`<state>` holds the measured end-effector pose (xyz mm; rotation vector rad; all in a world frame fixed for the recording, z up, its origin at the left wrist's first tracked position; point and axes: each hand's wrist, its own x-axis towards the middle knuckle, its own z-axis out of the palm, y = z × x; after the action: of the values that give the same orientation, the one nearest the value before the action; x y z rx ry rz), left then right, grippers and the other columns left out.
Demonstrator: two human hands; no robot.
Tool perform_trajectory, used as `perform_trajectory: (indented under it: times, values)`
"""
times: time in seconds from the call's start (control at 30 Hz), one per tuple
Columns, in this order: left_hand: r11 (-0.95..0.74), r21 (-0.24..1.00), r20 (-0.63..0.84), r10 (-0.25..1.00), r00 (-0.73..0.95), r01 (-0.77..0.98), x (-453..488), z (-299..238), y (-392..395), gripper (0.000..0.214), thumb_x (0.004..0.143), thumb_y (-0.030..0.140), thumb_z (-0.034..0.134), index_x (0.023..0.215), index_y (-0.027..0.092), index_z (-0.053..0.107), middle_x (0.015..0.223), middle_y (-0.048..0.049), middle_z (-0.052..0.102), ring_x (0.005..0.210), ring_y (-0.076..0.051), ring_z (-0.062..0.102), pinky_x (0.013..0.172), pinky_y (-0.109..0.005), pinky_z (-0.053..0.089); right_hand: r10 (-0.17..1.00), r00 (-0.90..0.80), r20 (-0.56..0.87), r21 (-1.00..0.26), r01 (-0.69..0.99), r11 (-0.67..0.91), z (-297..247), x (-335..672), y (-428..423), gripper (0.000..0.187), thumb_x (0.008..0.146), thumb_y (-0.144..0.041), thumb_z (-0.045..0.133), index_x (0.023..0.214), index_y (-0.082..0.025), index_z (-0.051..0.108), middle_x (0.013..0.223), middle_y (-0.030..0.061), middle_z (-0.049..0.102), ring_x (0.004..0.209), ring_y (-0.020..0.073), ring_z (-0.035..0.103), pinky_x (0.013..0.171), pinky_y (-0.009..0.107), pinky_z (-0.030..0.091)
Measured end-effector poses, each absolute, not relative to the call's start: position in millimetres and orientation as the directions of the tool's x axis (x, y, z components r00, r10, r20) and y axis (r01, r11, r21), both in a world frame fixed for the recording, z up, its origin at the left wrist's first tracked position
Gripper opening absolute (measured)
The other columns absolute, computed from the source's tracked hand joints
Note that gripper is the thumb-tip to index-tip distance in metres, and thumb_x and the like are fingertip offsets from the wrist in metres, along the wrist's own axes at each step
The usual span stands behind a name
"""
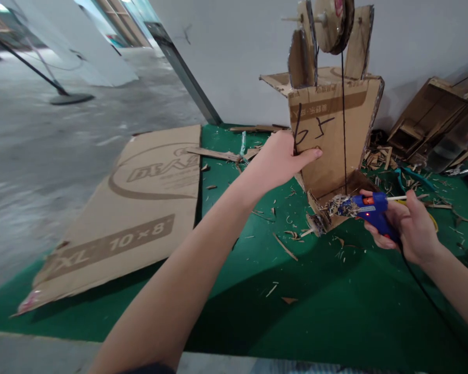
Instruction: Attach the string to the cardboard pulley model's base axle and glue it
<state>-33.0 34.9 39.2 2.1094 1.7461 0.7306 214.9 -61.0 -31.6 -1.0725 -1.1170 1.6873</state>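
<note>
My left hand [283,158] grips the left edge of an upright cardboard structure [327,135], its thumb lying across the front panel near some black marker writing. In my right hand [409,226] is a blue hot glue gun [376,210], with a red light on its body and a white glue stick out of its back. Cardboard scraps and debris cling around the gun's front, and its tip is hidden there, close to the structure's low front part. A black string [343,124] runs down the panel from a cardboard wheel [329,23] at the top.
A large flat cardboard sheet [140,192] lies on the left of the green tabletop [257,311]. Teal-handled pliers [415,179] and cardboard scraps lie at the right, near another cardboard construction [429,117]. The glue gun's black cord [425,296] trails toward the lower right. Behind stands a white wall.
</note>
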Motion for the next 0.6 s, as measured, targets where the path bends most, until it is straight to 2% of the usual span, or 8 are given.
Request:
perform_trajectory:
  times: [0.17,0.33,0.6]
  values:
    - [-0.227,0.550,0.204,0.970,0.134,0.804,-32,38,34,0.044,0.082,0.042,0.063,0.070,0.022,0.026,0.068,0.0031,0.017,0.061,-0.008,0.031,0.056,-0.026,0.019,0.934,-0.342,-0.107,-0.992,-0.029,-0.124,-18,204,-55,0.075,0.090,-0.071,0.034,0.137,-0.017,0.056,0.071,0.0025,0.059,0.042,0.0087,0.040,0.043,0.026,0.033]
    - [-0.213,0.529,0.191,0.973,0.129,0.821,-31,38,35,0.048,0.081,0.047,0.064,0.067,0.022,0.025,0.065,0.0039,0.019,0.059,-0.008,0.026,0.055,-0.028,0.017,0.917,-0.375,-0.136,-0.981,0.181,-0.072,1,199,-60,0.067,0.091,-0.066,0.043,0.138,-0.022,0.057,0.072,0.0014,0.057,0.045,0.0077,0.040,0.043,0.024,0.032]
    - [-0.227,0.530,0.195,0.970,0.144,0.817,-30,41,32,0.046,0.082,0.044,0.063,0.065,0.021,0.028,0.061,0.0043,0.022,0.058,-0.008,0.023,0.055,-0.029,0.017,0.924,-0.358,-0.135,-0.966,0.256,-0.042,2,197,-63,0.068,0.091,-0.068,0.042,0.140,-0.024,0.057,0.070,0.0017,0.057,0.045,0.0080,0.043,0.041,0.022,0.033]
